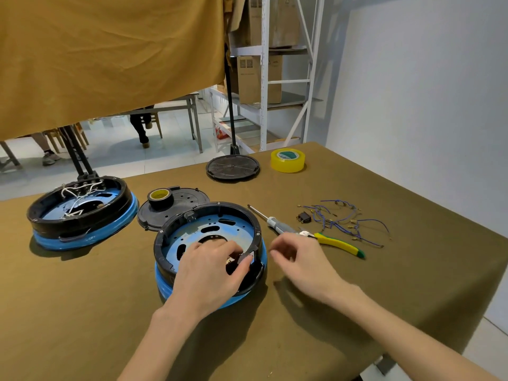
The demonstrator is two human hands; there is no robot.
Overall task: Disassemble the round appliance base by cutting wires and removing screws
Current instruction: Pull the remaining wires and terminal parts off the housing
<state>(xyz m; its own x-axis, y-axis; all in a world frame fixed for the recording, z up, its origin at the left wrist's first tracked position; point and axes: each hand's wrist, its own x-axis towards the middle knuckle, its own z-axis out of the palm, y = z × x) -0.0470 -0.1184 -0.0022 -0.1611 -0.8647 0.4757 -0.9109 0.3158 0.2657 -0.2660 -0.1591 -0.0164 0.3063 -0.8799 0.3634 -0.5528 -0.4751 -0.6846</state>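
Note:
A round black and blue appliance base (217, 215) lies open side up in front of me on the olive cloth. My left hand (211, 270) reaches inside its near right rim and pinches a small dark part (245, 257) there. Just right of the base hovers my right hand (299, 259), fingers loosely curled and holding nothing. Right of the base lie a grey-handled screwdriver (275, 222) and yellow-green cutting pliers (341, 244). Beyond them sit several cut blue wires (343, 218) and a small black switch (303, 217).
A second base (82, 213) with white wires stands at the left. A black cover (176, 213) carries a black tape roll (160, 198). Another black disc (232, 167) and a yellow tape roll (287, 160) lie at the back. The table's edge (412, 323) runs close on the right.

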